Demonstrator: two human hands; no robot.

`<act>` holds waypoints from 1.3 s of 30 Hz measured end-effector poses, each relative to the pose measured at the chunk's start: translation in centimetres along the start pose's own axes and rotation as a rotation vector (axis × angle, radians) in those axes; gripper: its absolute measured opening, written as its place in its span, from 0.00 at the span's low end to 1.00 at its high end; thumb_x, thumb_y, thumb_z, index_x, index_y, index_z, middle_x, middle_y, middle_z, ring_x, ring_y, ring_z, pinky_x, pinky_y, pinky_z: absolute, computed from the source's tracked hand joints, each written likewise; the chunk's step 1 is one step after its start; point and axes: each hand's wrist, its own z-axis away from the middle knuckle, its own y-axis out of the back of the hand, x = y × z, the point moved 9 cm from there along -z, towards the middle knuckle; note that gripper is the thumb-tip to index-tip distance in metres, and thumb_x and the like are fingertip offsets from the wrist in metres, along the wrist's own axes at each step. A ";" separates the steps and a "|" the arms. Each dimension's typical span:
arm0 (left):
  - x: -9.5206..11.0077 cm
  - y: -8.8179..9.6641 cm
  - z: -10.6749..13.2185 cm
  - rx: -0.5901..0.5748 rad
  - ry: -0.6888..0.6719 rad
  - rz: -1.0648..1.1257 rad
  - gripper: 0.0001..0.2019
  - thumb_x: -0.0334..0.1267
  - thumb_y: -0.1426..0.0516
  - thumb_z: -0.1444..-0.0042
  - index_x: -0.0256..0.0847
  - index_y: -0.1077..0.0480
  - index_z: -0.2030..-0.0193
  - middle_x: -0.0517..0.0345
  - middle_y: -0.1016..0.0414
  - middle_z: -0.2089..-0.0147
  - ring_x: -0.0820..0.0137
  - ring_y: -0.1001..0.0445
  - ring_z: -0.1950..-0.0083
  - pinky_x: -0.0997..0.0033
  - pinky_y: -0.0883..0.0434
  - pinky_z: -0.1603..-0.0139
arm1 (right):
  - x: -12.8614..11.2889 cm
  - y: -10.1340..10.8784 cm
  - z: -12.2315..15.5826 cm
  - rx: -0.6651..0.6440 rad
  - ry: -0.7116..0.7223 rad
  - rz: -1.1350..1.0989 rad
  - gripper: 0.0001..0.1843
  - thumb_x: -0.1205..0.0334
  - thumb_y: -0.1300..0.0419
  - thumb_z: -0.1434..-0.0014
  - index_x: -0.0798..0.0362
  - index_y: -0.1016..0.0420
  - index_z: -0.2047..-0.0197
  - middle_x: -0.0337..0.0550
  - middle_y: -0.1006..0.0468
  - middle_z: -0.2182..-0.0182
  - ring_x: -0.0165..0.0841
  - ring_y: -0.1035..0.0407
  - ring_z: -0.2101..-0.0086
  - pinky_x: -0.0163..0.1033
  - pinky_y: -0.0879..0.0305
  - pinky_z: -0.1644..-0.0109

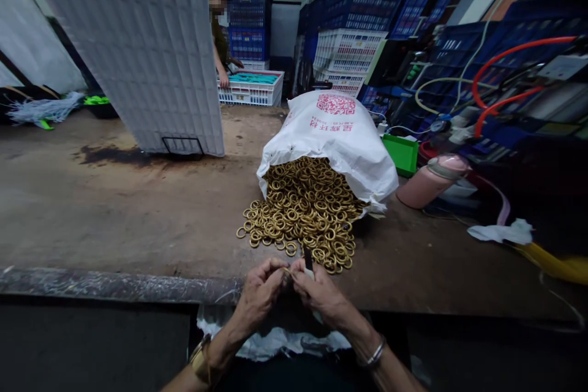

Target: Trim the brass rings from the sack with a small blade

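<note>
Grip first: the left hand (260,291) and the right hand (321,294) meet at their fingertips just over the near edge of the worktop (114,208). The left is pinched shut on a single brass ring (288,270). The right is closed round a slim dark tool (307,257), whose tip stands up above the knuckles right beside the ring. What kind of tool it is I cannot tell.

The risk, as I judge it, sits in that tight spot. The ring is small and smooth and held by the fingertips alone, so a slip of the tool could flick it out of the pinch. It could then drop past the worktop edge onto the crumpled white sheet (275,340) under the wrists. With both sets of fingers so close, a slipping tool tip could also catch a finger.

The ring shows only as a thin yellow-gold sliver between the fingers. Just beyond the hands lies a loose pile of rings (303,208) like it: round, dull gold and overlapping. They spill from the open mouth of a white sack (335,135) lying on its side. Strays at the pile's edge could roll if knocked.
</note>
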 end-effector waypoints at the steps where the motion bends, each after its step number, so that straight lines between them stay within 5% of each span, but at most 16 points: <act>1: 0.0 -0.1 0.1 -0.003 -0.002 0.008 0.12 0.44 0.43 0.53 0.36 0.35 0.71 0.67 0.40 0.81 0.82 0.46 0.82 0.81 0.47 0.82 | 0.1 0.0 0.0 -0.001 -0.016 -0.035 0.15 0.49 0.50 0.48 0.52 0.42 0.74 0.27 0.48 0.85 0.21 0.57 0.84 0.28 0.59 0.82; 9: 1.7 0.2 0.9 0.070 -0.241 -0.253 0.11 0.42 0.45 0.50 0.36 0.34 0.75 0.62 0.34 0.77 0.76 0.38 0.75 0.77 0.40 0.72 | 1.3 0.9 -0.7 0.109 0.005 0.144 0.17 0.47 0.50 0.47 0.53 0.41 0.75 0.30 0.41 0.85 0.22 0.49 0.83 0.28 0.52 0.80; 19: -0.6 -0.7 1.0 -0.039 0.082 -0.008 0.16 0.51 0.45 0.52 0.39 0.40 0.76 0.70 0.45 0.85 0.82 0.54 0.86 0.79 0.56 0.85 | 1.3 1.1 -1.0 0.142 -0.029 0.161 0.11 0.54 0.51 0.46 0.53 0.40 0.74 0.30 0.40 0.85 0.23 0.48 0.83 0.29 0.50 0.79; 24: -0.7 0.0 0.9 0.028 0.043 0.030 0.15 0.50 0.45 0.52 0.39 0.41 0.74 0.69 0.42 0.82 0.83 0.52 0.85 0.80 0.55 0.85 | -0.6 1.5 -0.3 0.221 0.141 0.610 0.10 0.62 0.55 0.45 0.53 0.36 0.73 0.36 0.34 0.80 0.27 0.41 0.78 0.31 0.48 0.72; 28: -0.7 0.3 0.8 0.057 0.013 0.064 0.16 0.50 0.44 0.53 0.40 0.42 0.72 0.68 0.39 0.79 0.83 0.50 0.83 0.80 0.53 0.83 | 0.0 0.1 0.2 0.126 0.154 0.959 0.11 0.70 0.53 0.51 0.51 0.34 0.65 0.38 0.28 0.75 0.29 0.37 0.74 0.32 0.50 0.70; 39: 0.1 0.4 2.1 0.049 -0.055 -0.042 0.16 0.49 0.44 0.52 0.38 0.40 0.76 0.66 0.40 0.81 0.82 0.49 0.83 0.79 0.52 0.83 | -0.2 0.1 0.0 0.098 0.060 1.198 0.13 0.72 0.54 0.51 0.56 0.37 0.61 0.42 0.27 0.75 0.31 0.35 0.74 0.34 0.54 0.73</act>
